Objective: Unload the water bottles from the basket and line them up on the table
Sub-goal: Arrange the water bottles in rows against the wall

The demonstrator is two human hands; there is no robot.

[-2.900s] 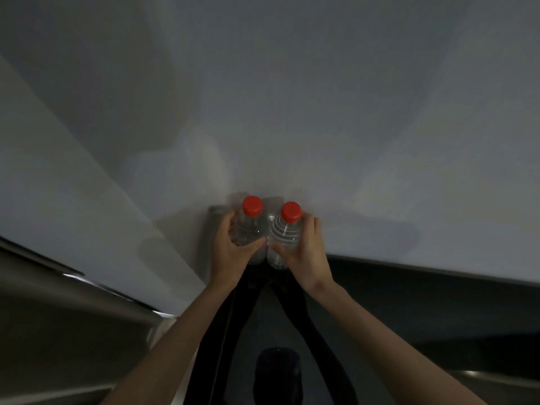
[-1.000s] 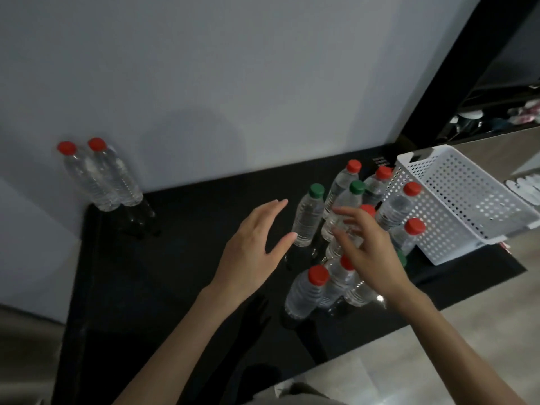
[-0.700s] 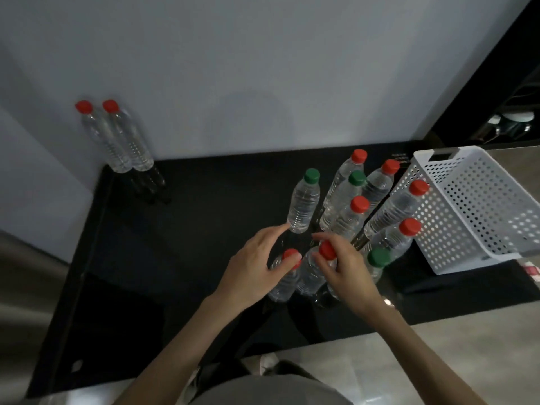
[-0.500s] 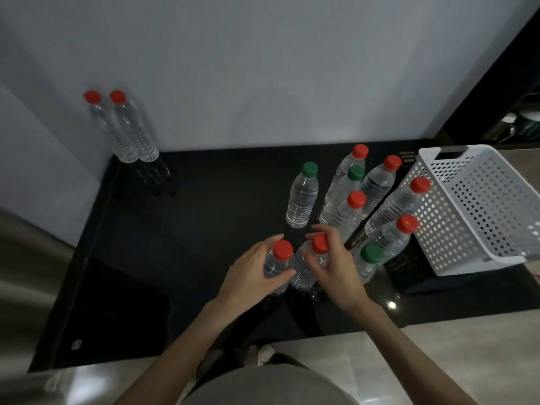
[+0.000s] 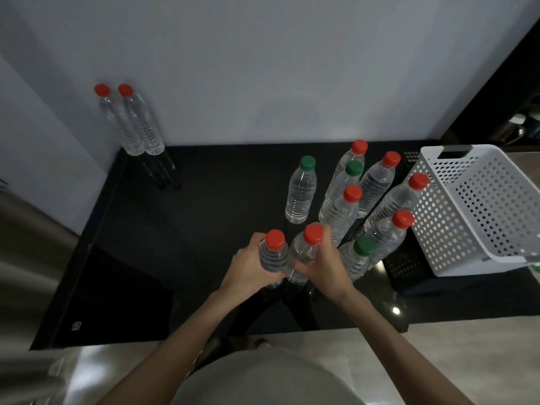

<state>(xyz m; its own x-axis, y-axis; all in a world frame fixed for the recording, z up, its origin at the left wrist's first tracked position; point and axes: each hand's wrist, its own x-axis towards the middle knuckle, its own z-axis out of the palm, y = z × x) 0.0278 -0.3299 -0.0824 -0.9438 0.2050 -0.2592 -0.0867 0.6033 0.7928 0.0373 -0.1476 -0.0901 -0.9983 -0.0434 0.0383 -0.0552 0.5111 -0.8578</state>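
My left hand [image 5: 251, 266] grips a red-capped water bottle [image 5: 274, 251] near the front middle of the black table [image 5: 146, 244]. Right beside it my right hand [image 5: 321, 267] grips a second red-capped bottle [image 5: 306, 251]. Both bottles stand upright and close together. Two red-capped bottles [image 5: 137, 124] stand side by side against the wall at the table's far left corner. A cluster of several clear bottles [image 5: 350, 206] with red and green caps stands to the right, between my hands and the white perforated basket [image 5: 473, 211]. The basket is tilted and looks empty inside.
A white wall runs behind the table. A steel surface [image 5: 26, 258] borders the table's left side. The table's front edge [image 5: 233, 337] lies just below my forearms, with pale floor beneath. A dark opening with kitchenware [image 5: 517, 124] shows at the far right.
After setting two bottles in the far left corner, my hands came back to the cluster. Each closed round a red-capped bottle, and both bottles now look slightly raised toward me.
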